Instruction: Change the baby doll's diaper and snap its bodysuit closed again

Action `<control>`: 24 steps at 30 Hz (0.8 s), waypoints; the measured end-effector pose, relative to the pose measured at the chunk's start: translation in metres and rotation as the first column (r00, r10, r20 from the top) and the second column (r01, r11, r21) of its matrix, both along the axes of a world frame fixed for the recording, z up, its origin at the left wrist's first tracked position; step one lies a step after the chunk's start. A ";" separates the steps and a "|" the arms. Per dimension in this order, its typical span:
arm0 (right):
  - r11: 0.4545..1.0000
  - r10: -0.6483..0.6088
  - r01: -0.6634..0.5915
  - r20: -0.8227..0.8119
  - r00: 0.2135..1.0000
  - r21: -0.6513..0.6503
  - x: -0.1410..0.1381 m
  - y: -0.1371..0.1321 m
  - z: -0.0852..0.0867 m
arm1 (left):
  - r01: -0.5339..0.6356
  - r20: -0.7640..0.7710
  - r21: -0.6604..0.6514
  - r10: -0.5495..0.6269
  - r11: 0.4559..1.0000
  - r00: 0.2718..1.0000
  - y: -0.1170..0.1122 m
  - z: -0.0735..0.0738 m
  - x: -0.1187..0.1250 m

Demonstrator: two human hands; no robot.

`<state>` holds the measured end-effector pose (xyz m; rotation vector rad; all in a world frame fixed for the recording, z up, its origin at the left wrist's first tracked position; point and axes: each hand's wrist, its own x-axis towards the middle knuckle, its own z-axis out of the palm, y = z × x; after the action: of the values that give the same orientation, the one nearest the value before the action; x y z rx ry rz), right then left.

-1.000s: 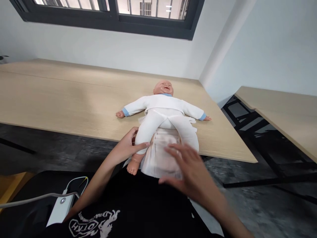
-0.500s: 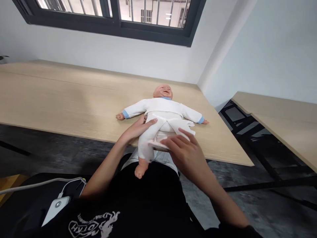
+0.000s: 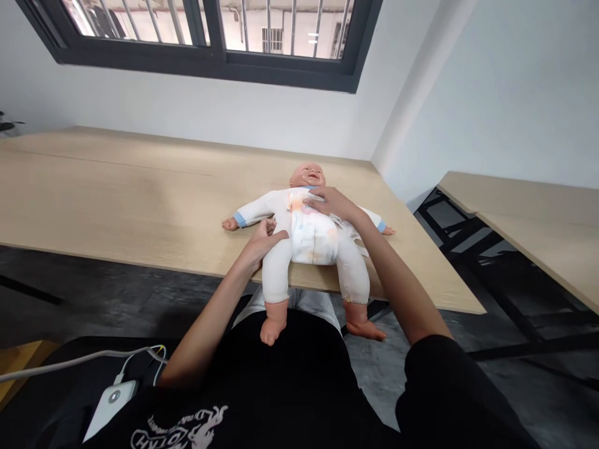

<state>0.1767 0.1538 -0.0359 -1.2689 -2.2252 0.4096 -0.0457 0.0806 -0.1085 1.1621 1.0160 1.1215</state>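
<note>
1. While the doll (image 3: 277, 265) lies face up at the near edge of the wood-finish table (image 3: 116, 193), its head points toward the wall below the window (image 3: 290, 72), and both feet project past the table edge toward the person.
2. Diaper (image 3: 314, 242): positioned between the legs, with its printed front panel folded up over the belly. White strips (image 3: 362, 247) project from beside the hip at the right of the view.
3. Right hand (image 3: 334, 202): open, palm down, fingers extended and slightly apart, resting on the upper end of the front panel at chest level. The forearm passes above the doll's arm on that side.
4. Left hand (image 3: 262, 240): placed at the hip on the left of the view, thumb on top of the thigh, fingers bent along the outer side. Whether the fingers grip any material cannot be determined.
5. Doll clothing: white, with blue cuffs (image 3: 239, 219) at the wrists. Both arms are spread outward on the table.
6. Surroundings: a second table (image 3: 538, 215) stands at the right. At lower left, a white device (image 3: 111, 402) with a cable (image 3: 75, 362) lies beside the person's black shirt (image 3: 281, 386).
</note>
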 end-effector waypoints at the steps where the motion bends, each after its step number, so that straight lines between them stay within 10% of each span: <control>1: 1.000 -0.015 0.015 -0.025 1.000 -0.001 0.002 0.002 -0.008 | -0.010 -0.011 0.017 0.011 1.000 1.000 -0.001 -0.001 0.001; 5: 0.994 -0.052 0.060 -0.086 0.995 0.088 0.005 0.003 -0.026 | -0.149 -0.128 0.213 0.179 0.966 0.976 -0.014 0.000 0.004; 7: 0.987 -0.088 0.100 -0.097 0.991 0.127 0.005 0.006 -0.029 | -0.230 -0.210 0.454 0.354 0.861 0.912 -0.026 0.007 0.004; 10: 0.972 -0.146 0.164 -0.114 0.983 0.168 0.005 0.011 -0.031 | 0.028 -0.387 0.694 0.340 0.719 0.857 -0.042 0.025 0.005; 14: 0.954 -0.196 0.219 -0.128 0.972 0.203 0.004 0.015 -0.034 | 0.542 -0.723 0.557 0.047 0.629 0.689 -0.040 0.041 0.019; 24: 0.931 -0.320 0.366 -0.521 0.791 -0.017 0.008 0.016 -0.054 | 0.786 -0.922 0.319 -0.020 0.529 0.388 0.032 0.060 0.057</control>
<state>0.1846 0.1695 -0.0895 -1.2995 -1.5065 0.4439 0.0114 0.1125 -0.0483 2.7139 0.7669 0.3625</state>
